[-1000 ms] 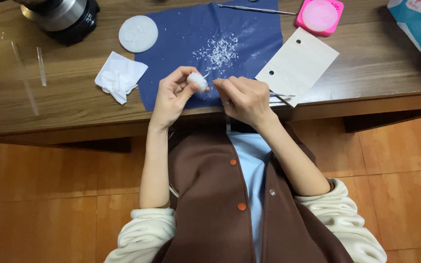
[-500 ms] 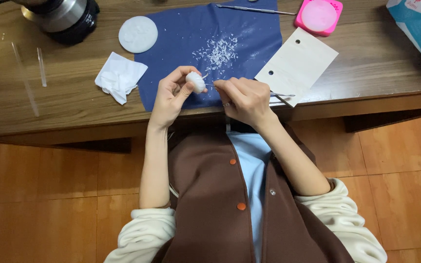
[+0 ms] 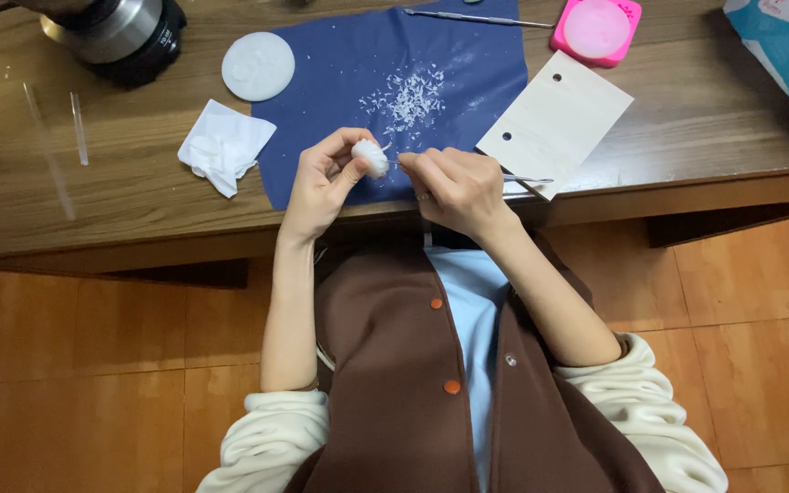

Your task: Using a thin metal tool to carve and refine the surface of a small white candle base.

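Note:
My left hand (image 3: 320, 181) pinches a small white lump (image 3: 372, 157) between thumb and fingers, just above the near edge of a dark blue cloth (image 3: 394, 96). My right hand (image 3: 457, 187) grips a thin metal carving tool (image 3: 522, 179) whose tip touches the lump's right side. White shavings (image 3: 408, 99) lie scattered on the cloth beyond both hands. The tool's tip is partly hidden by my fingers.
A wooden desk (image 3: 705, 128) carries a white round disc (image 3: 257, 66), a crumpled white tissue (image 3: 223, 146), a pale card with two holes (image 3: 554, 121), a pink container (image 3: 597, 29), a second metal tool (image 3: 472, 16), a black-and-silver cylinder (image 3: 125, 36), clear rods (image 3: 78, 128) and a teal bag (image 3: 783, 46).
Almost nothing differs: both hands stay at the cloth's near edge, with only slight finger shifts around the white lump.

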